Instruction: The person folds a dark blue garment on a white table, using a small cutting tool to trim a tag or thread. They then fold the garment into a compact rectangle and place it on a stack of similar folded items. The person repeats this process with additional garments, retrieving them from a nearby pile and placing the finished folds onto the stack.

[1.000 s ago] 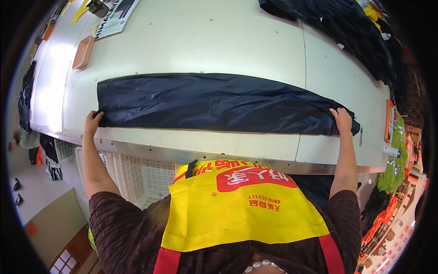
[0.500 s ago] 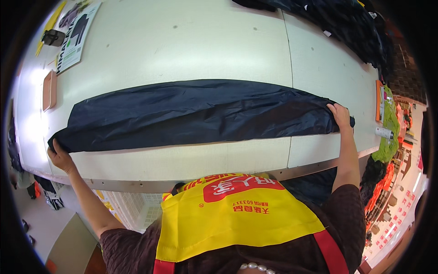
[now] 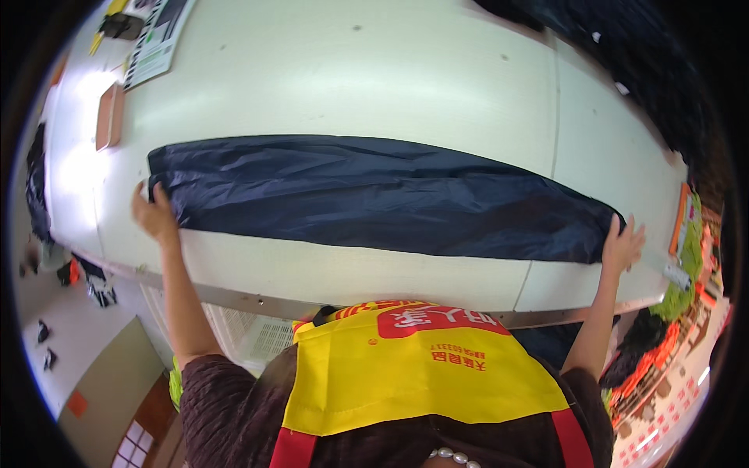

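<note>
A long dark navy piece of fabric lies stretched flat across the pale table. My left hand rests on the cloth's near left corner, fingers on its edge. My right hand presses the far right end of the cloth with fingers spread. Both arms reach out wide from my body, which wears a yellow and red apron.
A brown flat block and a printed sheet lie at the table's far left. A pile of dark garments sits at the back right. A white mesh basket stands under the table's metal front edge.
The view has shifted, so the cloth now slants down to the right. My left hand stays on the left end, my right hand has flattened on the right end.
</note>
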`<action>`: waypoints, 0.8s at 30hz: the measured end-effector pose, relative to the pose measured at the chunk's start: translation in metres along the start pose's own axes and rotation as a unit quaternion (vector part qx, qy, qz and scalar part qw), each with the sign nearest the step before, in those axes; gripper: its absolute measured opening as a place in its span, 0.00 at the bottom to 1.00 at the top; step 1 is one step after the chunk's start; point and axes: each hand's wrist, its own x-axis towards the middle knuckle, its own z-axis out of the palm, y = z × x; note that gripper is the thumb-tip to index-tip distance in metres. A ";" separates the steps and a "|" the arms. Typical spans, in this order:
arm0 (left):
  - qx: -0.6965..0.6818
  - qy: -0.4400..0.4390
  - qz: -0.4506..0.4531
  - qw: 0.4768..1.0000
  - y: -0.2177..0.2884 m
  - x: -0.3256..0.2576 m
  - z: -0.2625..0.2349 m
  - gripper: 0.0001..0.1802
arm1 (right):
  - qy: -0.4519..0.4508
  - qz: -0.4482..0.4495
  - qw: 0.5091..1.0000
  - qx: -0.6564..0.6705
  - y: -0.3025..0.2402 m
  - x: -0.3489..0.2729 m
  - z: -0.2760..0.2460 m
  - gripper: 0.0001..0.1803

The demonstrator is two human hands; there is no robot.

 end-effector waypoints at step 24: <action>-0.513 -0.074 -0.650 0.556 0.044 -0.055 -0.004 0.17 | -0.044 -0.492 0.725 0.480 -0.252 -0.182 -0.212 0.39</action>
